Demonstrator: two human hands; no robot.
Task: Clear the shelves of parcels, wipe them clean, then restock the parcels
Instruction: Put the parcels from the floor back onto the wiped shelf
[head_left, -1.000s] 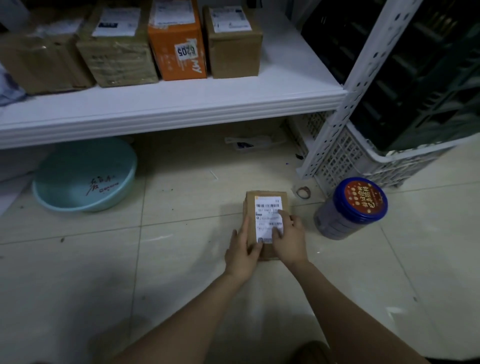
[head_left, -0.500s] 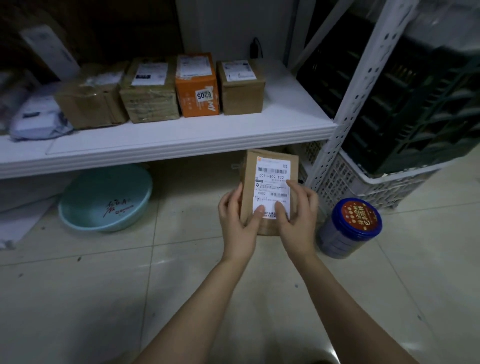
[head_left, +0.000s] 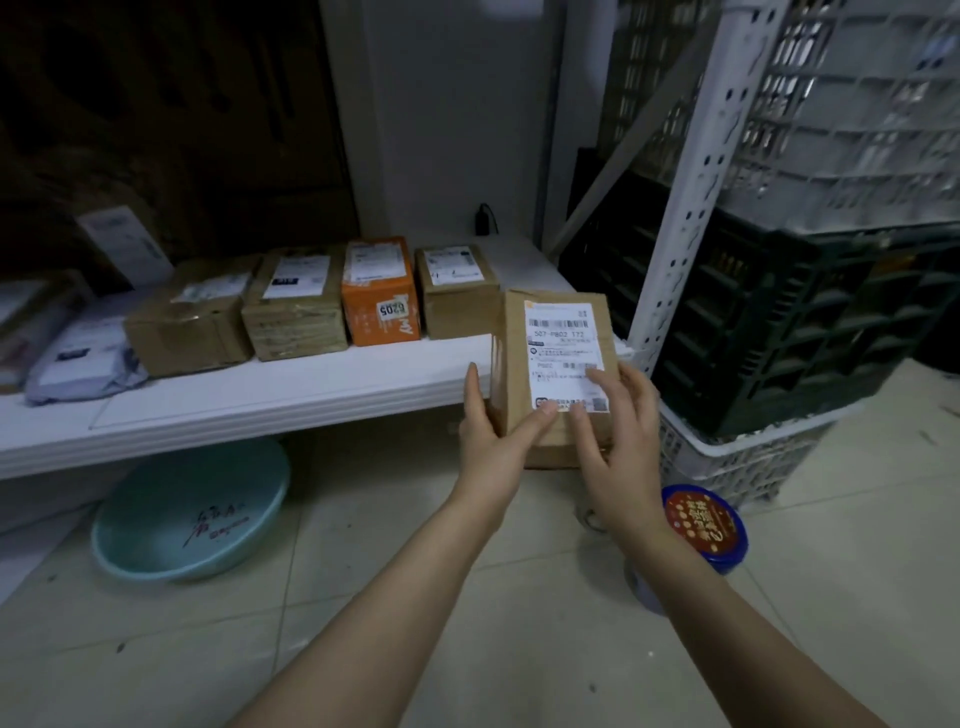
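Pinches parcel (head_left: 550, 358) between left grip (head_left: 493, 436) and right grip (head_left: 621, 441), both curled round its sides. Holds it label-up over shelf (head_left: 260, 397) front edge, near right corner; probably to read label and restock beside boxed row (head_left: 296, 306).

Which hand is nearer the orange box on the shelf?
Left. The left hand grips the left edge of the held parcel, toward the orange box; the right hand holds its right side, farther off.
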